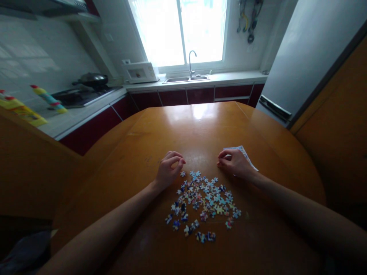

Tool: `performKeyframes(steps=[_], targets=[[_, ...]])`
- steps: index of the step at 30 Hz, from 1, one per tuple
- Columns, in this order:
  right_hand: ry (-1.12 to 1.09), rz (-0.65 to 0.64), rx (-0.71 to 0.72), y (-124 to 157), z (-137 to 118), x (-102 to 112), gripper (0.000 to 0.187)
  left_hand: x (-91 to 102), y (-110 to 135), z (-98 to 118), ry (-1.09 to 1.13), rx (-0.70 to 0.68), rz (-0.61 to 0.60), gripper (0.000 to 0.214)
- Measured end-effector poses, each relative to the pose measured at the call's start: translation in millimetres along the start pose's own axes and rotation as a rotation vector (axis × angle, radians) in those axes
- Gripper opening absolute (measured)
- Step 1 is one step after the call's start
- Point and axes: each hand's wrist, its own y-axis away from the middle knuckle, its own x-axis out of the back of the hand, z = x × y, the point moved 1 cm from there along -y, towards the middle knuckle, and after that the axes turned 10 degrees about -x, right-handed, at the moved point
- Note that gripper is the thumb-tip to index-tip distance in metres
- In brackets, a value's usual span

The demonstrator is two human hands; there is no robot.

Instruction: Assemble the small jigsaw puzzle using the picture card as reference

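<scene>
A loose heap of small jigsaw puzzle pieces (210,196) lies on the wooden table (160,126) in front of me, mostly pale blue, with yellow, pink and dark ones mixed in. My left hand (169,168) is just beyond the heap's left side, fingers curled and thumb tip close to the index tip; nothing shows between them. A single puzzle piece (182,173) lies by that hand. To the right of the heap, my right hand (233,162) has its fingertips pinched together; whatever they may hold is too small to make out. Under and behind it lies a printed sheet (249,157), partly covered.
Beyond the table runs a counter with a sink (186,79), a faucet (191,63) and a white microwave (140,72). On the left are a stove with a wok (93,80) and plastic bottles (48,98). A tall refrigerator (304,57) stands on the right.
</scene>
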Motion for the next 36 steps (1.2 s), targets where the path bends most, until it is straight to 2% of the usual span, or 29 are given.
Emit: performKeyframes(steps=[6,8,16,24,28,36], targets=[[0.209,0.123,0.142,-2,-4,3,0.010,-0.1,0,0,0.027,0.000,-0.004,0.023],[0.241,0.144,0.148,-3,-6,5,0.010,-0.3,1,0,0.034,-0.007,-0.006,0.023],[0.246,0.089,0.042,-6,-5,5,0.012,-0.8,2,0,0.034,-0.024,-0.015,0.022],[0.485,0.058,0.050,-14,5,5,0.010,0.4,2,-1,0.042,-0.024,-0.019,0.020],[0.617,0.092,0.076,-16,8,7,0.008,0.1,2,-2,0.040,-0.027,-0.024,0.019],[0.666,0.047,0.155,-11,4,7,0.007,0.1,1,-1,0.033,-0.036,-0.025,0.019]])
